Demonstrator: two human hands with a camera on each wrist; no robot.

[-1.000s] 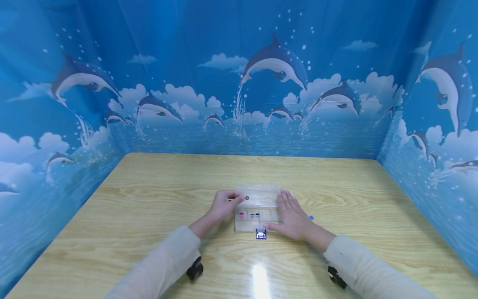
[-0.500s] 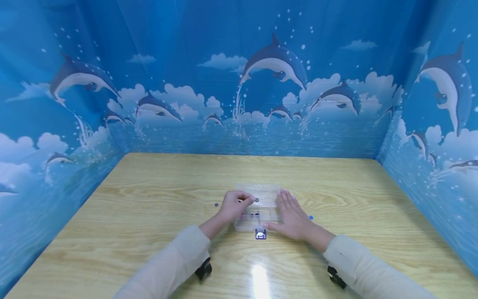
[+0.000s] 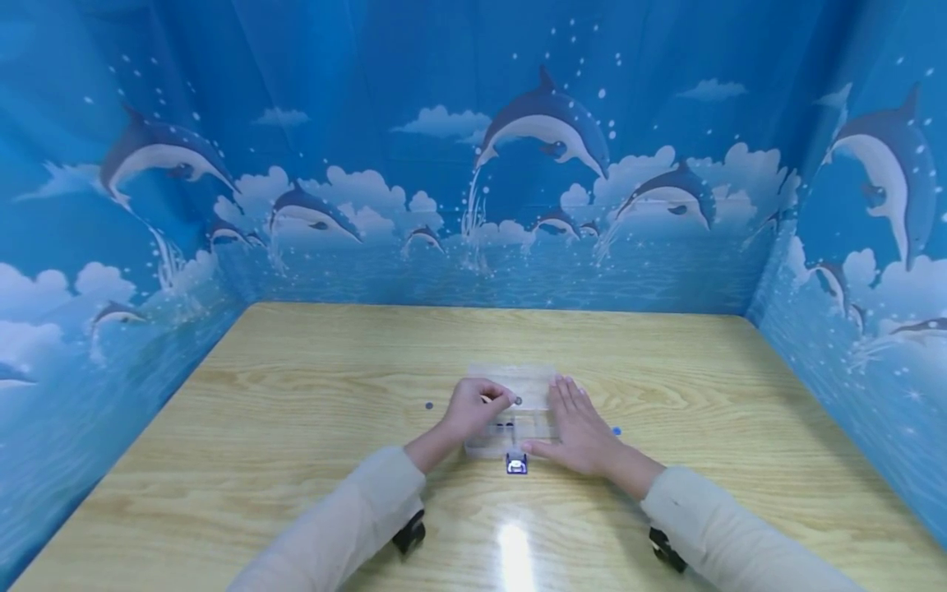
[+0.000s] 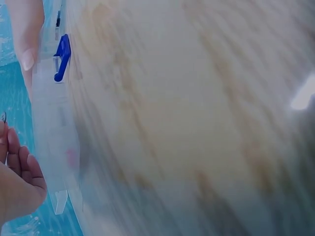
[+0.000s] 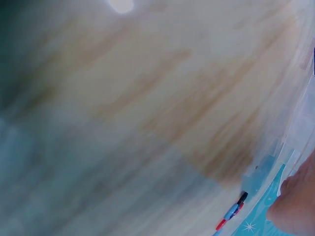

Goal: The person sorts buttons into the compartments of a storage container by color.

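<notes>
A clear plastic compartment box (image 3: 484, 450) lies with its lid (image 3: 528, 380) folded back and its blue clasp (image 3: 516, 465) facing me. Over the box, my left hand (image 3: 472, 409) pinches a small round dark button-like disc (image 3: 519, 401) between thumb and fingertip; its edge also shows in the left wrist view (image 4: 4, 117). My right hand (image 3: 584, 436) rests along the box's right side, fingers straight and thumb at the front edge. Inside, small dark pieces (image 3: 505, 425) show in a compartment. Through the wall in the left wrist view, a pink piece (image 4: 72, 158) appears blurred.
On the wooden table (image 3: 333, 345), a dark disc (image 3: 429, 405) lies left of the box and a blue one (image 3: 616, 431) lies beyond my right hand. Several red, blue and black pieces (image 5: 231, 211) show by the right hand in its wrist view. Dolphin-printed curtains (image 3: 473, 271) enclose the table.
My left hand has moved right across the box with the disc, covering the pink piece in the head view. A dark disc on the left is now uncovered. My right hand stays put.
</notes>
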